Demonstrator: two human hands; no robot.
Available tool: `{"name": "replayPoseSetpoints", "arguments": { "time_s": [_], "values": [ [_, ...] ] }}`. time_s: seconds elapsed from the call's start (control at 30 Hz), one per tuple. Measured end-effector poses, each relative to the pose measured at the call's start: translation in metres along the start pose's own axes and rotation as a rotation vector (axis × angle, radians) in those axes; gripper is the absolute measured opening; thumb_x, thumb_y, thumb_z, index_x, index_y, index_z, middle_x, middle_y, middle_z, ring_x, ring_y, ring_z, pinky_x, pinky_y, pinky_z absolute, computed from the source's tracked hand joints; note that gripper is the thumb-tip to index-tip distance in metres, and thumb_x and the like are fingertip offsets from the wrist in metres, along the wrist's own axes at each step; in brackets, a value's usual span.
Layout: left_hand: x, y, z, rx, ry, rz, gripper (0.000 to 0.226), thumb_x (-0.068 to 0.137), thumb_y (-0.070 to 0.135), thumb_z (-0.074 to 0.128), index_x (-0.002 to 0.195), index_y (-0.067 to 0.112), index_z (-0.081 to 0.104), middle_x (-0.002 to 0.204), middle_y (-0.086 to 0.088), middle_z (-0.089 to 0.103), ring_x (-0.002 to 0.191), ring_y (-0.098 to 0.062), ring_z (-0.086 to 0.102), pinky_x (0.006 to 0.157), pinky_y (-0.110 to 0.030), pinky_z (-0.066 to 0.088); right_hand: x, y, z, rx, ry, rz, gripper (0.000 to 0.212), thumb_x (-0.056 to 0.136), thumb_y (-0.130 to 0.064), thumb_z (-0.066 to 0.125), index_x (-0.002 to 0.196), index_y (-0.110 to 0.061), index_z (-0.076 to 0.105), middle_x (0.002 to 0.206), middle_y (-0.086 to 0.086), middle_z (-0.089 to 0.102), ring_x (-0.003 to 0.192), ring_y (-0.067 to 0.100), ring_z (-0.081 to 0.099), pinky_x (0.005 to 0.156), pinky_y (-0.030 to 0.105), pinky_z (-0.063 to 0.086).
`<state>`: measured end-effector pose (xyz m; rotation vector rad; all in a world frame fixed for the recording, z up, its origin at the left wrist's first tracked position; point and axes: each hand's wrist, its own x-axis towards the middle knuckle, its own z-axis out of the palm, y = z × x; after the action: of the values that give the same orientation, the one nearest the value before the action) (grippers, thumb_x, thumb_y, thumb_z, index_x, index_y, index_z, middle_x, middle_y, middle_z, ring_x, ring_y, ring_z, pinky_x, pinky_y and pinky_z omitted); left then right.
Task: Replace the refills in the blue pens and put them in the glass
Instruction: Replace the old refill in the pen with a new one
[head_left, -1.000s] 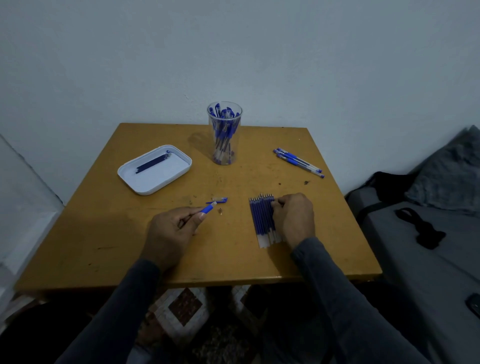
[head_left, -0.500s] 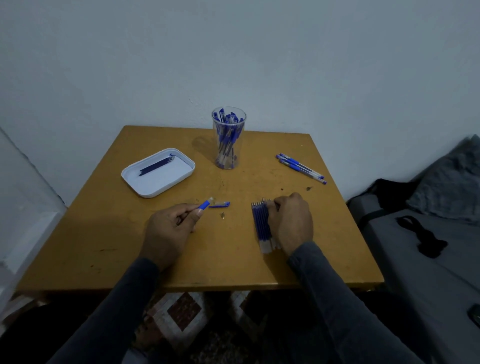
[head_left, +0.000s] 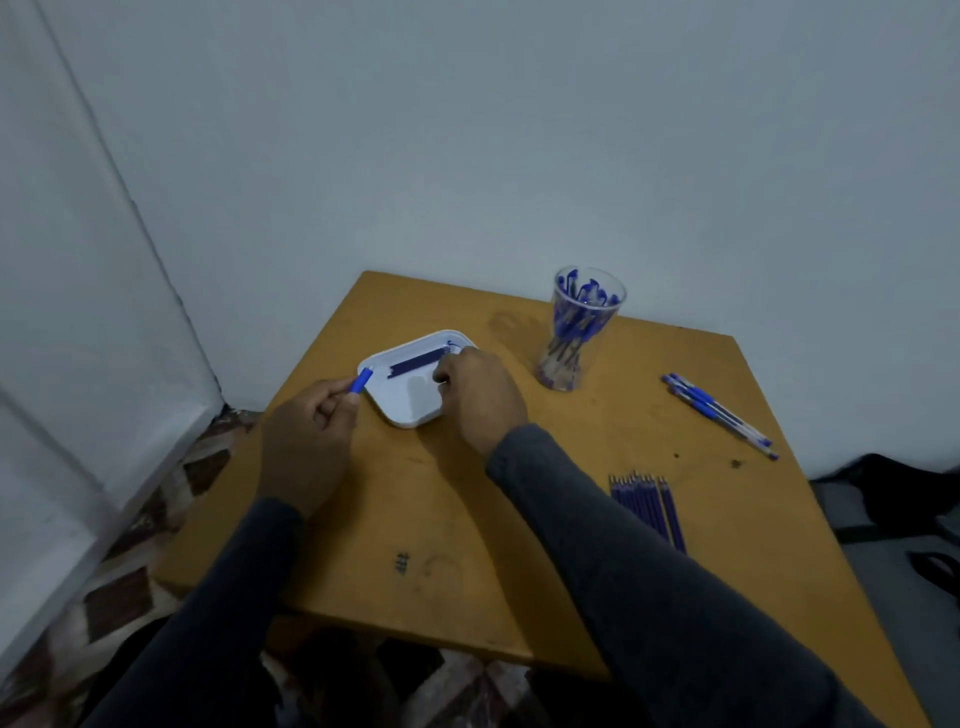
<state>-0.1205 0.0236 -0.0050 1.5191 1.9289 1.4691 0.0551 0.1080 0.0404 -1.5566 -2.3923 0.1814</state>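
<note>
Here, looking down onto a yellow wooden table (head_left: 519, 519) set against a pale wall, with both forearms in dark sleeves reaching across it. Standing toward the far edge, a clear glass (head_left: 576, 332) already crowded with blue pens. Lying at the far left, a white tray (head_left: 410, 410) holding a dark row of old refills (head_left: 418, 362), their long axis running from lower left to upper right. Resting near the right edge, well apart from both hands, a small group of blue pens (head_left: 719, 408) awaiting refilling. Sitting nearer the body on the right, a neat bundle of new refills (head_left: 649, 501), tips pointing away. Hovering over the tray's right side, the right hand (head_left: 480, 397), fingers curled downward just beside the old refills; impossible to tell whether pinching anything. Pinching a blue pen barrel (head_left: 359, 383) between thumb and forefinger, the left hand (head_left: 306, 441), with the barrel's tip pointing up and right at the tray's near-left rim. Judging by this, probably dropping off a spent refill, with the new refills lying behind and to the right, closer to the right arm.
</note>
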Motion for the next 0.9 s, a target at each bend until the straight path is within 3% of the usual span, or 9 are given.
{"name": "replayPoseSetpoints", "arguments": {
  "time_s": [0.1, 0.2, 0.3, 0.5, 0.73, 0.83, 0.9],
  "values": [
    [0.011, -0.016, -0.009, 0.031, 0.021, -0.028, 0.027, 0.101, 0.023, 0.056, 0.124, 0.015, 0.068, 0.086, -0.003, 0.069, 0.081, -0.018, 0.063, 0.071, -0.022, 0.047, 0.032, -0.019, 0.012, -0.057, -0.076, -0.066, 0.032, 0.097, -0.006, 0.055, 0.124, -0.015, 0.069, 0.123, 0.009, 0.065, 0.116, 0.027, 0.058, 0.088, 0.037, 0.053],
    [0.018, -0.033, -0.015, 0.060, 0.026, 0.001, 0.028, 0.102, 0.025, 0.055, 0.125, 0.015, 0.068, 0.090, 0.000, 0.070, 0.084, -0.015, 0.063, 0.077, -0.025, 0.050, 0.054, -0.030, 0.023, -0.078, -0.133, -0.134, 0.029, 0.094, -0.002, 0.055, 0.117, -0.013, 0.070, 0.120, 0.011, 0.063, 0.114, 0.029, 0.057, 0.091, 0.040, 0.052],
    [0.021, -0.043, -0.015, 0.051, 0.026, 0.001, 0.030, 0.101, 0.032, 0.054, 0.125, 0.020, 0.067, 0.093, 0.002, 0.069, 0.087, -0.013, 0.063, 0.075, -0.019, 0.045, 0.067, -0.032, 0.033, -0.117, -0.166, -0.186, 0.023, 0.095, -0.002, 0.054, 0.110, -0.011, 0.068, 0.117, 0.012, 0.061, 0.112, 0.030, 0.055, 0.092, 0.042, 0.051],
    [0.022, -0.051, -0.012, -0.013, 0.040, 0.005, 0.039, 0.094, 0.040, 0.051, 0.123, 0.022, 0.069, 0.086, 0.004, 0.069, 0.081, -0.010, 0.064, 0.070, -0.022, 0.049, 0.075, -0.028, 0.043, -0.121, -0.164, -0.251, 0.015, 0.099, -0.010, 0.054, 0.108, -0.011, 0.065, 0.113, 0.012, 0.059, 0.104, 0.028, 0.056, 0.084, 0.039, 0.050],
    [0.020, -0.050, -0.011, -0.011, 0.052, 0.012, 0.023, 0.098, 0.019, 0.062, 0.120, 0.019, 0.071, 0.084, 0.001, 0.070, 0.081, -0.016, 0.066, 0.075, -0.028, 0.054, 0.076, -0.022, 0.046, -0.175, -0.177, -0.321, 0.019, 0.099, -0.011, 0.054, 0.118, -0.010, 0.059, 0.120, 0.012, 0.054, 0.111, 0.028, 0.047, 0.089, 0.038, 0.044],
    [0.020, -0.047, -0.012, -0.009, 0.051, 0.006, 0.025, 0.098, 0.023, 0.062, 0.120, 0.019, 0.071, 0.082, 0.001, 0.069, 0.079, -0.016, 0.065, 0.072, -0.025, 0.053, 0.070, -0.024, 0.040, -0.215, -0.147, -0.336, 0.018, 0.098, -0.011, 0.054, 0.115, -0.015, 0.057, 0.119, 0.008, 0.056, 0.111, 0.026, 0.045, 0.090, 0.041, 0.043],
    [0.020, -0.043, -0.013, -0.015, 0.037, 0.002, 0.029, 0.097, 0.029, 0.059, 0.122, 0.019, 0.070, 0.079, 0.001, 0.068, 0.076, -0.016, 0.064, 0.070, -0.027, 0.053, 0.064, -0.026, 0.027, -0.229, -0.139, -0.334, 0.019, 0.096, -0.007, 0.054, 0.109, -0.021, 0.053, 0.113, 0.001, 0.059, 0.108, 0.022, 0.044, 0.091, 0.042, 0.035]
  ]
}}
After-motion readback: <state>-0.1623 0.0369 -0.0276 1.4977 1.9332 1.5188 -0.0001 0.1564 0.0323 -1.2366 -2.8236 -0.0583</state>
